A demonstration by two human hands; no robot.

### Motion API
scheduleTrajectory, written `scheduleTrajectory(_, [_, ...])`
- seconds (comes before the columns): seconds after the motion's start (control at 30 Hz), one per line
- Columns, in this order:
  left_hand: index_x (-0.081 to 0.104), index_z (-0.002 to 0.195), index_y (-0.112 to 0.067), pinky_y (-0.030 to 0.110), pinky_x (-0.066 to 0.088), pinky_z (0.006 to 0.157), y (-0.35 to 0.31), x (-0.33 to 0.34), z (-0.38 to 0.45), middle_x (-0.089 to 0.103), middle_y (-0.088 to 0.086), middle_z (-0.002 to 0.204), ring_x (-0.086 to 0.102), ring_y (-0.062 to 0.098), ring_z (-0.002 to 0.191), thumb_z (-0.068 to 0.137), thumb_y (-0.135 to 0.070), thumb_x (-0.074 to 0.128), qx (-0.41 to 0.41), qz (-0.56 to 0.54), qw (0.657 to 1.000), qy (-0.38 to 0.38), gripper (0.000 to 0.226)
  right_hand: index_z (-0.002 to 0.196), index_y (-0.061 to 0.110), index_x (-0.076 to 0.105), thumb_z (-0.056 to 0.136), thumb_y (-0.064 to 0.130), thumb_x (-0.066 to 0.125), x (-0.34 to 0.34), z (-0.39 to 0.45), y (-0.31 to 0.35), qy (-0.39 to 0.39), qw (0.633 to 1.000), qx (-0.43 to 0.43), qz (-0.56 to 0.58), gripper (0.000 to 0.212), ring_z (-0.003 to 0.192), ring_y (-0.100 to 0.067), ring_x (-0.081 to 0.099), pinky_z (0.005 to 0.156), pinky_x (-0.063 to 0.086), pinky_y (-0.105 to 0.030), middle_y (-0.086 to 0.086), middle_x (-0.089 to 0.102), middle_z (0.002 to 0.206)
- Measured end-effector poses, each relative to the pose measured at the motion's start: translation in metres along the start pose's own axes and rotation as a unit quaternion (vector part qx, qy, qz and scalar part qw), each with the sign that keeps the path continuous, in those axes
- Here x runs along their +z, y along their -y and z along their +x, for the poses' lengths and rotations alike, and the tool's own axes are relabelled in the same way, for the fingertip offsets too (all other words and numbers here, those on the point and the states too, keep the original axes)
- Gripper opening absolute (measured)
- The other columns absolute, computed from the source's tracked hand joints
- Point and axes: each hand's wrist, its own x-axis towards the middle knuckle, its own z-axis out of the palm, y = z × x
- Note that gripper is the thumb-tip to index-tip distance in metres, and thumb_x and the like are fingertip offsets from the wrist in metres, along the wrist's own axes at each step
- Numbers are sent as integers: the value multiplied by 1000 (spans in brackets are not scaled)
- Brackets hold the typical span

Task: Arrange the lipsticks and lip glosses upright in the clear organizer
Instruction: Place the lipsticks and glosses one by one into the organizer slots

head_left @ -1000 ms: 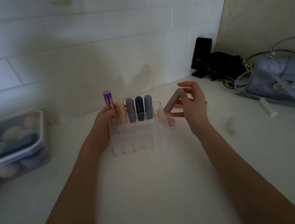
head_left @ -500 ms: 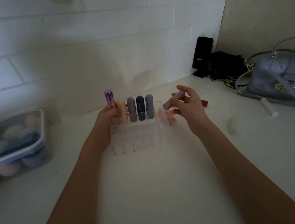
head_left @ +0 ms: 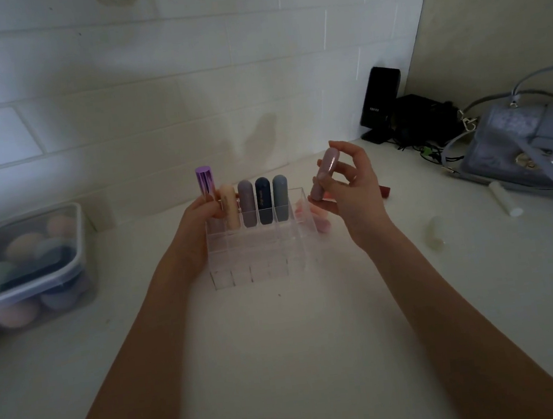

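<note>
The clear organizer (head_left: 264,262) stands on the white table in front of me. Its back row holds a shiny purple tube (head_left: 205,186), a cream tube (head_left: 229,207), a mauve tube (head_left: 247,203), a navy tube (head_left: 263,199) and a grey-blue tube (head_left: 280,196), all upright. My left hand (head_left: 200,218) grips the organizer's left back corner by the purple tube. My right hand (head_left: 352,193) holds a mauve-pink lipstick (head_left: 326,176) nearly upright, above and right of the organizer. Pink tubes (head_left: 319,220) lie behind the organizer's right end. A dark red tube (head_left: 385,190) lies past my right hand.
A lidded plastic box of makeup sponges (head_left: 23,265) sits at the left. A grey handbag (head_left: 529,146), a black speaker (head_left: 380,101) and cables fill the back right corner. A white stick (head_left: 504,198) and a small clear cap (head_left: 436,236) lie on the table at right.
My right hand has lifted the mauve-pink lipstick and turned it from slanted to nearly upright. My left hand has stayed on the organizer.
</note>
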Motion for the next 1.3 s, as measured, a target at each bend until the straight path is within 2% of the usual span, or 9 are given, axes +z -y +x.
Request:
scheduleTrajectory(0.07, [61,65,-20,26,45,62,0,0,0,65,-7,62,62,10,61,62,-8,48,-1,-6,1000,1,19,119,25,53,86,-8,57,1,-1,3,-4,1000,-14,15,47,79,-10,68,75,60,-41,-3,61,111])
scheduleTrajectory(0.2, [65,63,-22,30,44,68,1,-2,2,66,-6,64,62,12,64,62,-7,48,-2,-8,1000,9,23,113,32,52,89,-4,55,7,-5,7,4,998,-50,42,44,96,-11,69,71,58,-27,0,62,113])
scheduleTrajectory(0.3, [68,62,-24,31,44,69,2,-3,3,67,-7,65,63,12,65,62,-8,48,-4,6,1000,12,26,116,31,50,89,-5,54,12,-8,4,29,996,-82,1,45,101,-10,67,75,58,-27,-2,62,116])
scheduleTrajectory(0.43, [69,63,-24,30,44,67,2,-4,4,68,-8,66,63,10,64,63,-7,47,-3,5,1000,19,28,113,27,52,85,-8,54,20,-11,-5,50,992,-95,-60,45,95,5,63,78,56,-23,6,64,100])
scheduleTrajectory(0.53, [69,62,-24,29,43,68,2,-4,5,68,-9,66,63,9,64,63,-6,46,1,7,1000,21,29,106,29,54,86,-7,55,22,-12,-11,73,988,-97,-90,41,80,1,64,68,53,-14,-9,64,94])
scheduleTrajectory(0.7, [71,64,-25,25,47,64,1,-3,2,69,-10,67,65,8,65,64,-8,47,10,18,1000,22,30,104,22,60,93,15,56,18,-8,-17,71,980,-110,-152,14,97,-7,64,86,49,-20,5,68,100])
scheduleTrajectory(0.9, [69,61,-26,28,46,65,-1,0,-1,67,-9,63,64,9,63,62,-8,47,3,16,1000,8,29,100,27,59,92,12,58,18,-6,-16,75,984,-89,-137,17,89,-5,66,69,49,-13,5,68,96])
scheduleTrajectory(1.13, [61,60,-19,26,44,61,-2,4,1,61,-5,58,59,11,58,56,-7,49,0,18,998,-54,17,120,35,49,91,23,60,13,-9,-14,93,982,-69,-152,33,80,8,65,61,51,-8,14,63,99])
scheduleTrajectory(1.3, [53,63,-10,20,44,54,-5,4,3,59,-3,53,57,12,54,54,-5,47,7,15,998,-66,12,108,29,56,90,16,62,13,-9,-15,102,980,-66,-160,23,77,10,65,56,49,-9,18,63,95])
